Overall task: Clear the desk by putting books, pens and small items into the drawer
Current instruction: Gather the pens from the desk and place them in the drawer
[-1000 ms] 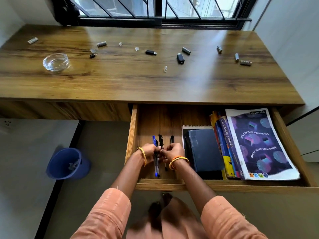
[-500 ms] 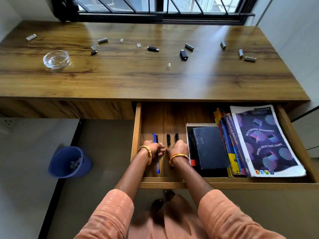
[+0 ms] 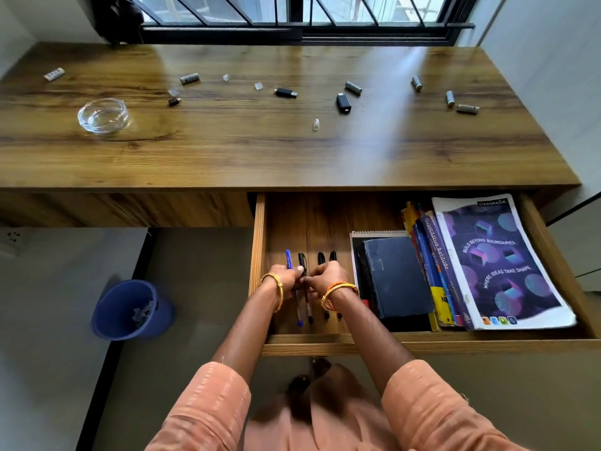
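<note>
4 pens (image 3: 305, 288) in drawer (image 3: 258, 255) at 6 o'clock; left hand (image 3: 286, 277) and right hand (image 3: 327, 276) pinch them; risk: loosened fingers let them roll askew.

Blue bin (image 3: 131, 310) on floor left of drawer; barred window (image 3: 292, 11) behind desk

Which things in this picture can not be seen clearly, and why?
Head view only:
- Middle parts of the pens: hidden under the left hand and right hand.
- Lower books: covered by the notebook on top.
- Small items on the desk: too small to read.
- Bin contents: blurred.
</note>
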### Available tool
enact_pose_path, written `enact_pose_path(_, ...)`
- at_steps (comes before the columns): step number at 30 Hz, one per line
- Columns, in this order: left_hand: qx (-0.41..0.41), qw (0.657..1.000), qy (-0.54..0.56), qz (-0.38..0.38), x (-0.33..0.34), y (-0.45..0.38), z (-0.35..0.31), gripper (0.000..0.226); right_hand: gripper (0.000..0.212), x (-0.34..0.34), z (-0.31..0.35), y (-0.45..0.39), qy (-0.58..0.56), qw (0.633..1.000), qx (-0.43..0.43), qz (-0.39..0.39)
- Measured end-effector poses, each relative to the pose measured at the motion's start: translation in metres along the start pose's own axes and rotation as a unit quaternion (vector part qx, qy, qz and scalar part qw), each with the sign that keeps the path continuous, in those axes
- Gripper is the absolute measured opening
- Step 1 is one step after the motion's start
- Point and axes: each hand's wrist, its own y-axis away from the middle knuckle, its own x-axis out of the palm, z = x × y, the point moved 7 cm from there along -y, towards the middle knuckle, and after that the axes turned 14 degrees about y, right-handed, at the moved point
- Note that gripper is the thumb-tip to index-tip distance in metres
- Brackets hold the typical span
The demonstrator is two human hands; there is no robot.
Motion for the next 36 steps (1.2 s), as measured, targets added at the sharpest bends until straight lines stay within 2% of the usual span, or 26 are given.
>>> enact_pose_path(2,0.032,0.998,-0.023,-0.043,-0.003,-0.004,0.0,0.016,0.016,-0.007,-0.002,0.0,0.048,0.996,0.003,-0.07)
enact_pose_path(4,0.086,0.985,-0.12,-0.087,-0.006,-0.007,-0.004,0.014,0.02,-0.006,-0.001,0.001,0.082,0.99,0.001,-0.113)
enact_pose_path(7,0.143,0.93,-0.306,-0.146,-0.008,0.003,-0.011,0.026,0.018,0.001,0.005,0.003,0.133,0.982,0.005,-0.137)
enact_pose_path(11,0.179,0.903,-0.354,-0.167,-0.004,0.011,-0.015,0.026,0.017,0.003,0.008,0.005,0.152,0.978,0.01,-0.146)
enact_pose_path(17,0.21,0.856,-0.429,-0.196,0.001,0.015,-0.017,0.026,0.019,0.001,0.002,0.006,0.1,0.984,-0.009,-0.149)
enact_pose_path(22,0.2,0.866,-0.418,-0.191,0.001,0.008,-0.013,0.028,0.013,-0.035,-0.029,0.005,0.04,0.98,0.034,-0.19)
enact_pose_path(27,0.206,0.868,-0.411,-0.186,0.0,0.009,-0.011,0.034,0.025,-0.026,-0.03,0.007,0.103,0.983,0.037,-0.15)
enact_pose_path(36,0.219,0.892,-0.36,-0.166,-0.004,0.004,-0.007,0.026,0.023,-0.017,-0.02,0.012,0.154,0.975,0.019,-0.158)
